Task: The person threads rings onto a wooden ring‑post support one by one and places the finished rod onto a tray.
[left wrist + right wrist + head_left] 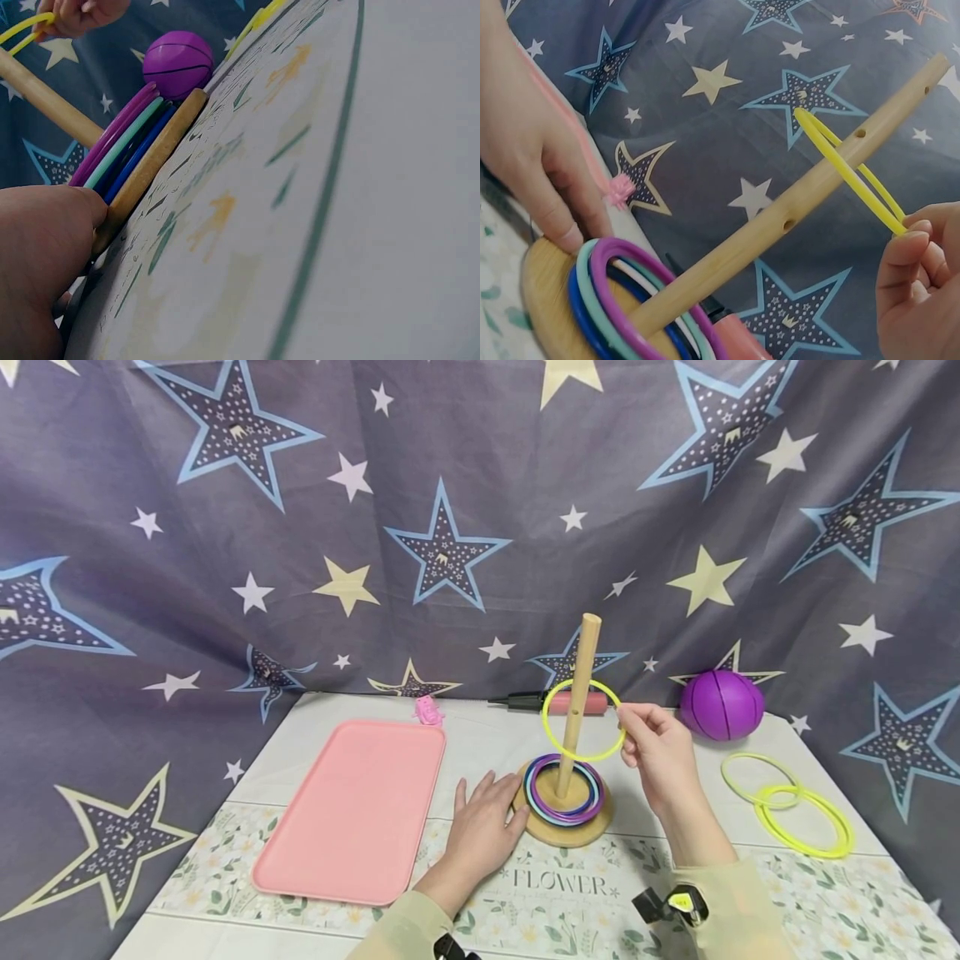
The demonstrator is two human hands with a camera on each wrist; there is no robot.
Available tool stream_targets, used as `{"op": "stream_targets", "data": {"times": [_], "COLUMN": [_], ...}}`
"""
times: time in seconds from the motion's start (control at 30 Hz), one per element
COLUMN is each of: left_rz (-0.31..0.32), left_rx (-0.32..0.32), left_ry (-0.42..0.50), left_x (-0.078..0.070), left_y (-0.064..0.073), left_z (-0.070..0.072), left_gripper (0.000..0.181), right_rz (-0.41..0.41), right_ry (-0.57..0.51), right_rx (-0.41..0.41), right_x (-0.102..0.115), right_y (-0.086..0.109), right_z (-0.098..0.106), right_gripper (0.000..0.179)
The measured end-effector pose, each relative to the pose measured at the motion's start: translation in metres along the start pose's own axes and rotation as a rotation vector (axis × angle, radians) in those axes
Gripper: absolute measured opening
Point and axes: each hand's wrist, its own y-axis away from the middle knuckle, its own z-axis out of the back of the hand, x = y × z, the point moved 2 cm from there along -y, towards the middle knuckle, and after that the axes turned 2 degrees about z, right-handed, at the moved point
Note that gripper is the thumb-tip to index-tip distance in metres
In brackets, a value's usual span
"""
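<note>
My right hand pinches the edge of a yellow ring between thumb and fingers. In the right wrist view that yellow ring encircles the wooden post partway up. Several rings in purple, teal and blue lie stacked around the foot of the post on its round wooden base. My left hand lies with fingers extended at the left edge of the base, its thumb touching the rim. In the left wrist view, the thumb is beside the stacked rings.
A pink tray lies on the left, with a small pink toy behind it. Behind the post is a red and black hand pump. A purple ball sits back right, and more yellow rings lie in front of it.
</note>
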Motion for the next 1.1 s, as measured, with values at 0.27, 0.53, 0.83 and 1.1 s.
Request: {"op": "stream_targets", "data": {"times": [0.27, 0.53, 0.83, 1.1], "left_rz": [-0.003, -0.003, 0.001, 0.005], "left_rx": [-0.006, -0.002, -0.004, 0.003], "left_ry": [-0.009, -0.007, -0.006, -0.021], "left_x": [0.001, 0.000, 0.000, 0.000], "left_y": [0.000, 0.000, -0.001, 0.000], "left_z": [0.000, -0.001, 0.001, -0.001], "left_gripper": [0.054, 0.054, 0.054, 0.055], "right_rz": [-0.018, -0.035, -0.065, -0.130], "right_ry": [0.038, 0.098, 0.202, 0.285], "right_rx": [0.041, 0.084, 0.163, 0.256], "right_x": [-0.012, -0.023, -0.032, -0.041], "right_y": [-0.001, -0.002, -0.004, -0.005], "right_z": [0.009, 0.012, 0.014, 0.021], "right_gripper": [0.009, 0.008, 0.009, 0.013]}}
